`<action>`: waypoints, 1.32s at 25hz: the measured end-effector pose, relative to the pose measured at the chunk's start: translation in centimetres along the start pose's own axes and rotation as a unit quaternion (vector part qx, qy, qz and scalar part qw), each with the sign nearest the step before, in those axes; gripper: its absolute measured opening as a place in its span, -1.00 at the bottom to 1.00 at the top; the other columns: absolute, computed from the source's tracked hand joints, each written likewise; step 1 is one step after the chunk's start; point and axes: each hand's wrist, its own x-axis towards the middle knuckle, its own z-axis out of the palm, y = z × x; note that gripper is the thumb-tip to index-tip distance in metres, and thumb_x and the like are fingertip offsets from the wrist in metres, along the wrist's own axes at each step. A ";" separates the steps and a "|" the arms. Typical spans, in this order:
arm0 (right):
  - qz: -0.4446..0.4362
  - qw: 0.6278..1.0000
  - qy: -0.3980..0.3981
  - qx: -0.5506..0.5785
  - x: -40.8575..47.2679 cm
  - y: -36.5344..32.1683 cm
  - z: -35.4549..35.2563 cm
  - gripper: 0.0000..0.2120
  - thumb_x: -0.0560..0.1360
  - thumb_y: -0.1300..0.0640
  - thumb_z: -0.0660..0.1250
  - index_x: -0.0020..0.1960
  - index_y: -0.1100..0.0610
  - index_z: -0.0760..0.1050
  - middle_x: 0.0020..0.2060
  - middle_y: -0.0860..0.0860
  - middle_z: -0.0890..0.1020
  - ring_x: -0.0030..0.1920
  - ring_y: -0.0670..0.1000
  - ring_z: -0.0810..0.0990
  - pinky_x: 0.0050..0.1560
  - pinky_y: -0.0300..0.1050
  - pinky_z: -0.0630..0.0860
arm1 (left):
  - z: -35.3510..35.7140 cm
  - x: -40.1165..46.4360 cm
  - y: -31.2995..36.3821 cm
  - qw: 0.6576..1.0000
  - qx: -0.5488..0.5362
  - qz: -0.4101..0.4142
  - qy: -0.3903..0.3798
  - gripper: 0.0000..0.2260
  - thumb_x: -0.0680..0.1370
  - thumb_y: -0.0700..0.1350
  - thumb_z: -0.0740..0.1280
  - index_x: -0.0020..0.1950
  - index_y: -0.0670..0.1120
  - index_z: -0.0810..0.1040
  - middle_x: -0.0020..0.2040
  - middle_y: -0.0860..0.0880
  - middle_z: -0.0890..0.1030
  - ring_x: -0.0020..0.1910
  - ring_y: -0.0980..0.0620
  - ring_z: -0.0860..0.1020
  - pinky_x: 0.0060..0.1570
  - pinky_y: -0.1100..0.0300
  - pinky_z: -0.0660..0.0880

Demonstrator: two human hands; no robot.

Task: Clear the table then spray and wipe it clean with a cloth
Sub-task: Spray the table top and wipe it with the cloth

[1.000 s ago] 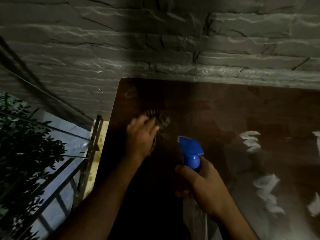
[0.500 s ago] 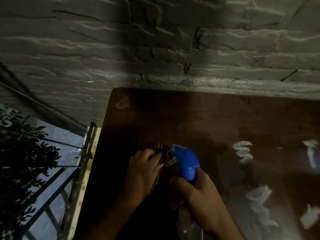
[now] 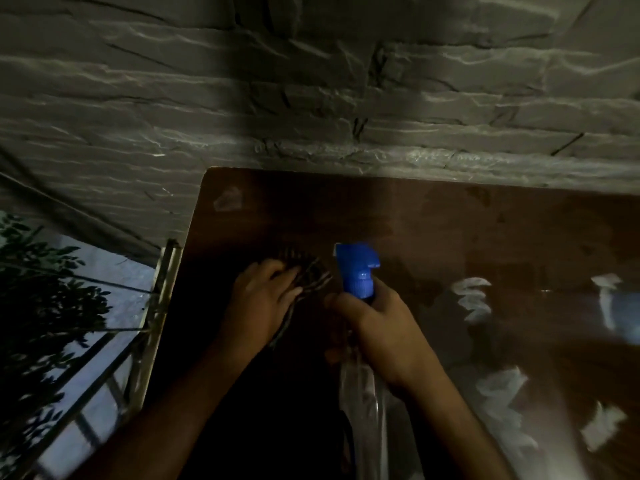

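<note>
Both forearms reach forward, hands close together. The left hand lies palm down, fingers spread and pressing flat — the right hand is curled tight in a grip, thumb toward the left.

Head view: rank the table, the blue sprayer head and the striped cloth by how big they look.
1. table, by far
2. blue sprayer head
3. striped cloth, largely hidden under the left hand, so its rank against the sprayer head is unsure
</note>
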 end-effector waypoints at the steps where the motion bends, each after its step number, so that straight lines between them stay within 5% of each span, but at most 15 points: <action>1: 0.006 1.000 -0.009 0.006 0.2 -0.4 -0.3 -0.85 0.37 -0.02 0.44 -0.08 -0.08 0.53 -0.27 0.05 0.65 -0.28 0.12 0.66 -0.10 0.34 0.64 | -0.8 -1.4 -0.9 1.000 -0.012 0.002 0.015 -0.64 0.55 0.07 0.18 0.19 -0.06 0.61 0.03 -0.11 0.55 -0.04 -0.15 0.51 -0.05 0.02 0.47; 3: 0.026 0.999 -0.014 0.022 1.1 -1.4 -0.9 -0.76 0.43 0.04 0.44 0.03 0.06 0.50 -0.26 0.10 0.62 -0.31 0.11 0.63 -0.11 0.30 0.66 | -1.4 1.5 -3.6 0.999 0.009 -0.025 0.047 -0.62 0.55 0.08 0.17 0.17 -0.11 0.61 0.00 -0.15 0.54 -0.05 -0.19 0.50 -0.07 0.00 0.46; 9: 0.043 0.998 -0.036 -0.005 4.4 -5.0 -0.6 -0.82 0.48 0.10 0.41 -0.04 0.19 0.50 -0.44 0.10 0.57 -0.37 0.17 0.58 -0.10 0.38 0.63 | -1.4 15.4 -4.0 0.983 0.050 -0.161 0.077 -0.71 0.60 0.01 0.23 0.22 -0.11 0.55 0.23 -0.19 0.50 0.18 -0.20 0.45 0.17 -0.05 0.40; 18: -0.059 0.995 0.035 -0.068 4.0 -4.7 -2.2 -0.72 0.22 -0.16 0.39 -0.13 -0.07 0.52 -0.27 0.06 0.65 -0.18 0.21 0.68 -0.04 0.34 0.62 | 0.2 15.3 -0.7 0.987 0.080 -0.117 0.079 -0.71 0.61 0.05 0.18 0.18 -0.08 0.54 0.17 -0.15 0.53 0.12 -0.16 0.49 0.08 -0.02 0.40; 22: -0.036 0.999 -0.020 0.001 2.1 -3.3 -1.8 -0.87 0.44 0.08 0.40 -0.02 -0.01 0.52 -0.26 0.06 0.64 -0.27 0.09 0.65 -0.11 0.16 0.68 | 1.8 10.2 0.8 0.998 0.044 0.028 0.037 -0.62 0.56 0.10 0.10 0.15 -0.04 0.59 0.06 -0.09 0.56 -0.02 -0.13 0.52 -0.02 0.01 0.43; 26: -0.019 0.999 -0.027 0.024 1.5 -2.9 -2.3 -0.82 0.40 0.06 0.42 0.00 0.01 0.54 -0.26 0.09 0.64 -0.27 0.11 0.64 -0.14 0.15 0.68 | 0.6 14.4 -0.8 0.984 0.071 -0.140 0.086 -0.70 0.60 0.02 0.21 0.15 -0.16 0.56 0.13 -0.20 0.54 0.04 -0.20 0.53 0.04 -0.03 0.45; 31: -0.013 0.999 -0.001 0.043 1.6 -3.1 -2.6 -0.83 0.40 0.09 0.44 -0.03 0.05 0.53 -0.33 0.08 0.64 -0.32 0.12 0.64 -0.13 0.24 0.67 | 3.5 12.7 3.2 0.997 0.034 0.011 0.065 -0.63 0.56 0.07 0.10 0.08 -0.10 0.60 0.05 -0.12 0.58 -0.06 -0.12 0.56 -0.05 0.00 0.52; 33: 0.000 0.999 0.010 0.050 1.1 -3.1 -3.1 -0.73 0.30 0.03 0.45 -0.04 0.08 0.54 -0.37 0.05 0.64 -0.33 0.14 0.64 -0.13 0.32 0.65 | 2.1 13.4 1.0 0.991 0.076 -0.051 0.099 -0.65 0.58 0.07 0.13 0.08 -0.12 0.60 0.04 -0.15 0.58 -0.07 -0.16 0.56 -0.05 0.03 0.50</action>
